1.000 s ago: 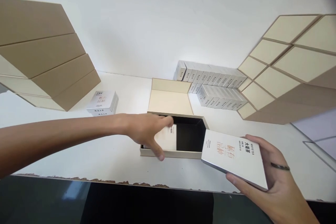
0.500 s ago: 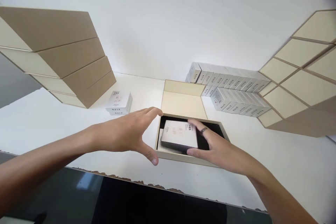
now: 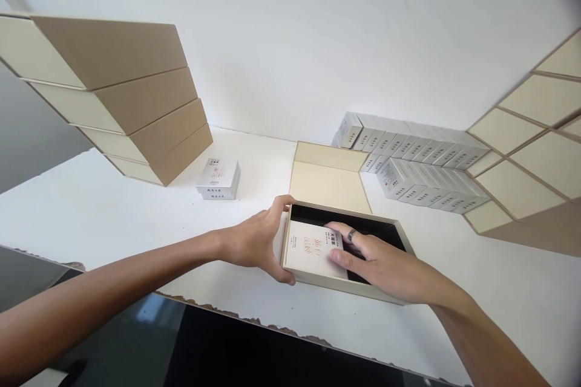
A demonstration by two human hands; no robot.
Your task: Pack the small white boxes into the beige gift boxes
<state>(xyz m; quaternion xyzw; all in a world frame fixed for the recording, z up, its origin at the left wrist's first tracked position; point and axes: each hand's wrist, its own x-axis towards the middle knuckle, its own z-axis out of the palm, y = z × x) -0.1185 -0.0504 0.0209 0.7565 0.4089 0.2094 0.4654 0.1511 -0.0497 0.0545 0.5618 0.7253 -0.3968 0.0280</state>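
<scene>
A cream gift box (image 3: 345,294) with a black inside lies on the white table, its lid (image 3: 329,184) folded open to the back. My left hand (image 3: 261,239) grips its left end, thumb at the near corner and fingers at the far one. A small white carton (image 3: 308,251) with orange and black print lies flat in the left part of the gift box. My right hand (image 3: 376,260), with a dark ring on one finger, holds the carton by its right edge. The thumb rests on its top; some fingertips are hidden.
Two stacked small cartons (image 3: 218,178) stand at the left. Rows of similar cartons (image 3: 431,184) sit at the back right. Tall stacks of closed gift boxes (image 3: 149,97) rise at the left and others (image 3: 521,178) at the right. The table's front edge (image 3: 236,316) is chipped.
The small carton has gone from tilted to flat inside the gift box, with my right hand still on it. My left hand has closed on the gift box's left end. The camera view has shifted slightly.
</scene>
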